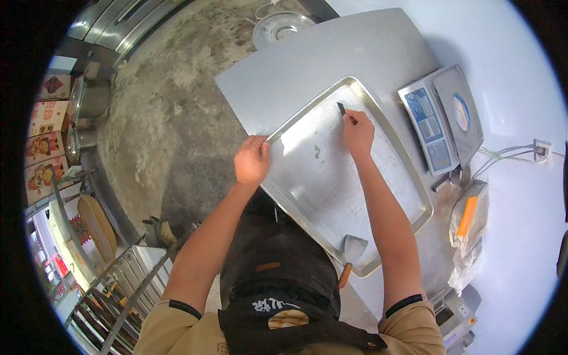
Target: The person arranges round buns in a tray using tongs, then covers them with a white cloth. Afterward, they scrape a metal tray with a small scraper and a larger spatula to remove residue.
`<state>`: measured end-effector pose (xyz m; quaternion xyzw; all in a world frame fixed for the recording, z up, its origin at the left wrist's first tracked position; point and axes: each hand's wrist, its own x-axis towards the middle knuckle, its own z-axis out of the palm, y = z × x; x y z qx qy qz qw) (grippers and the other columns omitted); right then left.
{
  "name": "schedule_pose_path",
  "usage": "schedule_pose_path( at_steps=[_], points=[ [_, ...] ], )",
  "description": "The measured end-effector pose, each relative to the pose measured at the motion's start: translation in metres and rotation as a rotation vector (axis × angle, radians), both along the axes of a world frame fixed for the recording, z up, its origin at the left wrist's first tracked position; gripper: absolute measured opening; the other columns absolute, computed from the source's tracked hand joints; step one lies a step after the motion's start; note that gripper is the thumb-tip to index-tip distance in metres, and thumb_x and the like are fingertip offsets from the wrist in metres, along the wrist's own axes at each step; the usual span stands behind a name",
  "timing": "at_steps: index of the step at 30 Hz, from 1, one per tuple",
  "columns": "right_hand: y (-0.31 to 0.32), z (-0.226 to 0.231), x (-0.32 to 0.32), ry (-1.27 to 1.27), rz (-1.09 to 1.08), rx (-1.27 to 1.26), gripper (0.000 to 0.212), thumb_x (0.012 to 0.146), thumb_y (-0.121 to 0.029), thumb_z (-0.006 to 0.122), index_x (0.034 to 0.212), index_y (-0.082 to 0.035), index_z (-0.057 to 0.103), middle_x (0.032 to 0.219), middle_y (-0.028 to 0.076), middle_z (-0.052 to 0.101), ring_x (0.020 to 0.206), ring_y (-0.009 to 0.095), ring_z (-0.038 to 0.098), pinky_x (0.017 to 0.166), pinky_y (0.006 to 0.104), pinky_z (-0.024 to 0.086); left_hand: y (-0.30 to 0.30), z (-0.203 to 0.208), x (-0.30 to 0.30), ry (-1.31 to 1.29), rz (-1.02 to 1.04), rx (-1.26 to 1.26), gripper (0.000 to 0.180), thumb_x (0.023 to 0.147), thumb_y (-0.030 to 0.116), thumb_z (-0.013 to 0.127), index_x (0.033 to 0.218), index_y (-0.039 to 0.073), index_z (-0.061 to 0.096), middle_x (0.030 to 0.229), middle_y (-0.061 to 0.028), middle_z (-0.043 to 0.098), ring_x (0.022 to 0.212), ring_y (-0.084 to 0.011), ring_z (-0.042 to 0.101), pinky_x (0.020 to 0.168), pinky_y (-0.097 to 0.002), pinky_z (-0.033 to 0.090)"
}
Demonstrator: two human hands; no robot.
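A large, shallow metal baking tray [408, 155] lies at a slant on the steel table, its near left side jutting past the table edge. My left hand [252, 160] is closed on the tray's left rim. Over the far part of the tray, my right hand [358, 133] pinches a small flat black strip [341, 108], its tip pointing away from me; its exact kind does not show. A small dark smear [317, 152] marks the tray bottom between my hands. In the tray's near corner rests a scraper [355, 247] with a wooden handle hanging over the rim.
Right of the tray stands a weighing scale [438, 127] on the steel table [284, 86]. A plastic bag with an orange label [467, 216] lies nearer, below a wall socket [541, 150]. A round metal lid or pan [281, 29] is beyond the table; a metal rack [127, 290] stands at left.
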<state>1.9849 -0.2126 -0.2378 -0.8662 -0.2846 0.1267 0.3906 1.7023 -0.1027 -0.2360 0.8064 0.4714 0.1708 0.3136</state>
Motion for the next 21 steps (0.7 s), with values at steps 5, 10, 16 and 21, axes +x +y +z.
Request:
schedule_pose_path(
  at_steps=[5,10,16,21],
  points=[
    [-0.005,0.007,0.040,-0.650,0.178,-0.109,0.022,0.088,-0.005,0.072,0.107,-0.009,0.082,0.101,0.008,0.071,0.098,0.031,0.069,0.084,0.0447,0.057,0.001,-0.002,0.000,0.010,-0.002,0.015,0.018,0.102,0.020,0.066,0.111,0.008,0.076,0.099,-0.0128,0.070,0.097,-0.0391,0.068,0.083,-0.0498,0.056],
    [-0.008,0.000,0.050,-0.856,0.201,-0.323,0.022,0.088,-0.006,0.069,0.107,-0.011,0.080,0.102,0.005,0.071,0.096,0.029,0.069,0.082,0.0436,0.056,0.001,-0.001,-0.001,-0.001,-0.007,0.035,0.017,0.102,0.019,0.066,0.110,0.008,0.075,0.098,-0.0129,0.069,0.097,-0.0390,0.068,0.083,-0.0502,0.055],
    [-0.012,-0.010,0.039,-0.766,0.210,-0.242,0.015,0.089,-0.004,0.066,0.102,-0.006,0.075,0.097,0.011,0.067,0.093,0.033,0.067,0.081,0.0464,0.055,0.000,0.000,0.002,-0.006,0.002,0.045,0.016,0.101,0.018,0.066,0.108,0.008,0.075,0.097,-0.0131,0.069,0.097,-0.0389,0.068,0.083,-0.0504,0.056],
    [-0.029,-0.006,-0.017,-0.610,0.258,-0.217,0.015,0.089,-0.005,0.064,0.101,-0.006,0.072,0.097,0.013,0.065,0.091,0.035,0.065,0.080,0.0470,0.055,0.000,-0.001,-0.001,-0.001,0.002,0.055,0.016,0.100,0.017,0.066,0.109,0.008,0.075,0.097,-0.0130,0.069,0.097,-0.0387,0.068,0.083,-0.0502,0.056]
  ],
)
